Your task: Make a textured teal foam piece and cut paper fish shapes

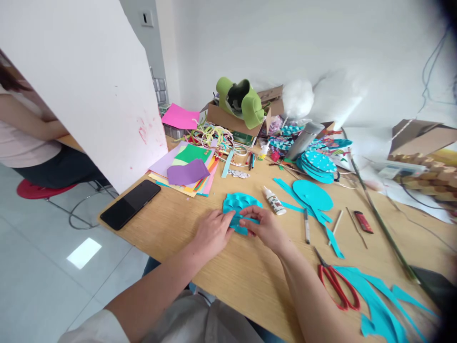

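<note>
A round blue paper piece [243, 199] with raised, scalloped strips across it lies on the table in front of me. My left hand [214, 232] grips its left side, thumb and index finger on the paper. From the right, my right hand [266, 227] pinches a blue paper strip at the disc's lower part; the fingertips partly cover it. Just behind my right hand, a white glue bottle [274, 201] lies on its side. A flat blue paper disc [313, 194] with loose strips over it rests further right, near a grey pen [307, 226].
Red-handled scissors [339, 286] and blue scraps [378, 300] lie at right front. A black phone [130, 204] and coloured paper sheets [187, 172] are left. Behind stand a cardboard box [228, 119] and a silver flask [305, 140]. Another person [32, 128] sits beyond the white partition [89, 71].
</note>
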{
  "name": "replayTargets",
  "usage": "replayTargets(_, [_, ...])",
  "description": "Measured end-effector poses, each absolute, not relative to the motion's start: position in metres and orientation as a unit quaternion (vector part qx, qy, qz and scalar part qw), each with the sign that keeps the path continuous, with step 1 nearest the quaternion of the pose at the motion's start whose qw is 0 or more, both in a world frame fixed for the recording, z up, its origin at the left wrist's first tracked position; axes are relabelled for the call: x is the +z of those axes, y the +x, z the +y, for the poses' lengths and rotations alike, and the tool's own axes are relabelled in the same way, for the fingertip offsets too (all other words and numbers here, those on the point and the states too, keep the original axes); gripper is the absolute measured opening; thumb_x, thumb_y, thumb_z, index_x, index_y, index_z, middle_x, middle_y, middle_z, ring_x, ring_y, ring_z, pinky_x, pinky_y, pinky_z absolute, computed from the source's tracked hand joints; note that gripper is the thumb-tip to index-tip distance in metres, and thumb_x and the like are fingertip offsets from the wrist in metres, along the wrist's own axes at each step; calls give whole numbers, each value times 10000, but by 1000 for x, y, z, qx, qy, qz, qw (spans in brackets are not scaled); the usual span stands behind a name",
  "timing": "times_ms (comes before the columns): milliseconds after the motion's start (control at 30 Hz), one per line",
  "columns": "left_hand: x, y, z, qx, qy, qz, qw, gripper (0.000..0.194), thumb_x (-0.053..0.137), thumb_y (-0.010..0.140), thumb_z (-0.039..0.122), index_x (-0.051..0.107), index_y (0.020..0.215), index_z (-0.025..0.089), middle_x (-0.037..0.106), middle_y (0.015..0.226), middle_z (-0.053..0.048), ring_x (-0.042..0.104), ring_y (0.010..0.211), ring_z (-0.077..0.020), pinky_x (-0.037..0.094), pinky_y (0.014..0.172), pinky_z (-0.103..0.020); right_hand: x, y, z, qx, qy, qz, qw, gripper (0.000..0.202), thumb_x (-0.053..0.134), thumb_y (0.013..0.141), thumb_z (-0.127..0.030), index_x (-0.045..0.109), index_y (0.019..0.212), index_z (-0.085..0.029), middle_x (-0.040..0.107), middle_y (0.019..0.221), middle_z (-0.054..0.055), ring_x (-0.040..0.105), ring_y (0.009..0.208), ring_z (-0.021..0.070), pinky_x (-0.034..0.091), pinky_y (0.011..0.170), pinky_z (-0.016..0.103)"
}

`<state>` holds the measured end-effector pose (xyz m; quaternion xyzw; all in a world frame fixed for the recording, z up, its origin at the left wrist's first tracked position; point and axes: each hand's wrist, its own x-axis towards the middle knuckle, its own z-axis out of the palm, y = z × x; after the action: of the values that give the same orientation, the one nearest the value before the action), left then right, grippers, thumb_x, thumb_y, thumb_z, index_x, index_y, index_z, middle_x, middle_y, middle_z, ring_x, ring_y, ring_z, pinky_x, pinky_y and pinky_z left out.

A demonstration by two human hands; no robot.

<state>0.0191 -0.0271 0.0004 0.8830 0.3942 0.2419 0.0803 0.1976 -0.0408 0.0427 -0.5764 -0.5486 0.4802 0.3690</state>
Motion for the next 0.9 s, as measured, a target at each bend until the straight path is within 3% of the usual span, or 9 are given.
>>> replayTargets(367, [-3,23,-27,255,882,390,72,409,471,871,95,469,1276,149,668,977,-103,591,964,-250,496,827,-399,49,203,-38,477,-644,-531,276,232,652,708,-357,603,842,-174,654,566,-1,504,433,101,337,393,208])
replayTargets(567, [-2,22,-27,246,885,389,67,411,478,869,94,467,1275,156,668,975,-87,586,956,-248,493,821,-391,45,203,-35,385,-696,-572,201,132,637,736,-316,659,717,-187,631,538,-2,528,486,128,341,436,233])
replayTargets(700, [0,21,-28,248,887,387,56,379,475,878,97,486,1254,138,668,973,-91,583,935,-250,493,811,-389,32,203,-33,294,-715,-603,199,127,677,704,-304,675,658,-186,633,603,8,537,557,139,336,491,247])
replayTargets(900, [1,21,-29,247,881,398,65,373,488,877,105,506,1241,181,656,963,-81,587,921,-237,498,799,-377,25,200,-33,268,-723,-611,180,136,641,735,-250,650,619,-179,631,592,16,525,551,135,324,502,249])
